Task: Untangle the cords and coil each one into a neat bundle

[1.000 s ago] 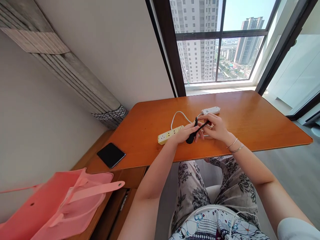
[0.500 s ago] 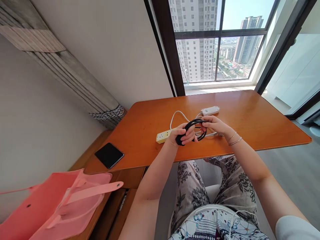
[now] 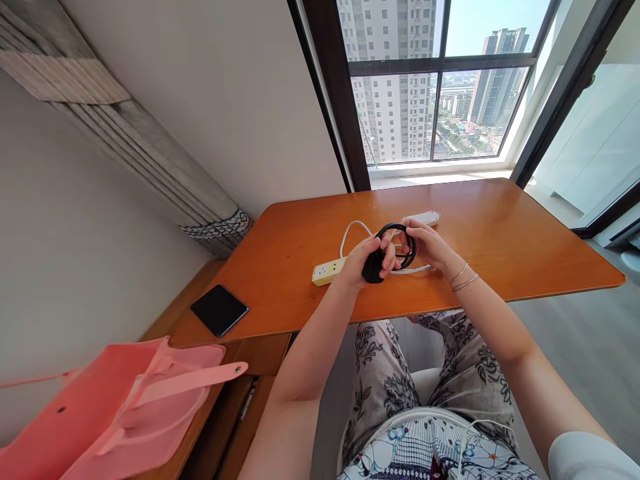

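A coiled black cable (image 3: 400, 235) with a black plug at its lower end is held above the orange table (image 3: 500, 240). My left hand (image 3: 364, 259) is closed around the plug end and the coil's left side. My right hand (image 3: 429, 245) pinches the coil's right side. Just behind and below the hands lies a yellow-white power strip (image 3: 327, 271) with a white cord (image 3: 354, 230) that loops back to a small white adapter (image 3: 423, 217).
A black phone (image 3: 219, 310) lies on a lower wooden shelf at the left. A pink bag (image 3: 115, 407) sits in the near left corner. A folded mat leans along the wall. Windows stand behind the table. My patterned trousers show below the table edge.
The black cable went from a short bundle between my fingers to a round loop, and both hands have lifted it slightly and tilted it upright.
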{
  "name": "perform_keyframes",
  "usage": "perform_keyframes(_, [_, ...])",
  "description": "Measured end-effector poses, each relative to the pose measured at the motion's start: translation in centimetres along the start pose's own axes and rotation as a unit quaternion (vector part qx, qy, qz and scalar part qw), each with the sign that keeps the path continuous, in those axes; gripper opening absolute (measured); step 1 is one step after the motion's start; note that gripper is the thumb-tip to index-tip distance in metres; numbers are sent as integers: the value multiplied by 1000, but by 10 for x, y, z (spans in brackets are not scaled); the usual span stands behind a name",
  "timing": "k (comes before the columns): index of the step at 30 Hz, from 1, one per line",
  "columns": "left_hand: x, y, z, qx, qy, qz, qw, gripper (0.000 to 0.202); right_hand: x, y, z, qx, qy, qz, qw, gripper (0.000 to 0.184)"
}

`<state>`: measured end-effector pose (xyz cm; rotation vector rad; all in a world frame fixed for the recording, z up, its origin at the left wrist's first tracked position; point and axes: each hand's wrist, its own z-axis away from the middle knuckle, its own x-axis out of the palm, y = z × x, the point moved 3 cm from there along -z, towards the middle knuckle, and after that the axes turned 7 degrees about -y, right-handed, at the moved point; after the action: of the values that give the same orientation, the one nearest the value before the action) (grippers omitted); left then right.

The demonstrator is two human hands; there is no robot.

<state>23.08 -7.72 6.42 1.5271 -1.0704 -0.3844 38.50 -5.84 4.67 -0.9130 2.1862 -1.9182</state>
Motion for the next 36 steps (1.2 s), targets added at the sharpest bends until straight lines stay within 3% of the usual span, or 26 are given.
perform_keyframes(5, [-7, 35, 0, 104, 99, -81, 986, 51, -4, 22, -5, -22, -41, 55, 997, 51])
perform_keyframes(11, [-3, 87, -12, 264, 85, -162, 947, 48, 5, 33, -16, 9, -145, 135, 980, 42])
perform_keyframes(14, [-4, 97, -20, 303, 86, -198, 928, 45, 13, 33, -24, 8, -154, 138, 978, 42])
perform_keyframes(17, [-11, 93, -27, 325, 91, -243, 909, 40, 18, 38, -34, -1, -117, 163, 980, 33])
perform_keyframes(20, [-24, 79, -32, 313, 130, -321, 884, 38, 20, 44, -38, 3, -65, 187, 980, 22])
perform_keyframes(24, [-38, 68, -31, 281, 171, -454, 828, 43, 23, 45, -33, 5, -18, 158, 987, 25])
perform_keyframes(28, [-30, 71, -27, 214, 128, -621, 743, 49, 31, 33, -28, -12, -8, 131, 991, 30])
perform_keyframes(30, [-22, 75, -26, 169, 92, -671, 716, 49, 35, 24, -26, -17, -20, 136, 990, 30])
perform_keyframes(36, [-12, 86, -21, 14, 42, -704, 709, 33, 38, -6, -19, 39, -51, 107, 992, 31])
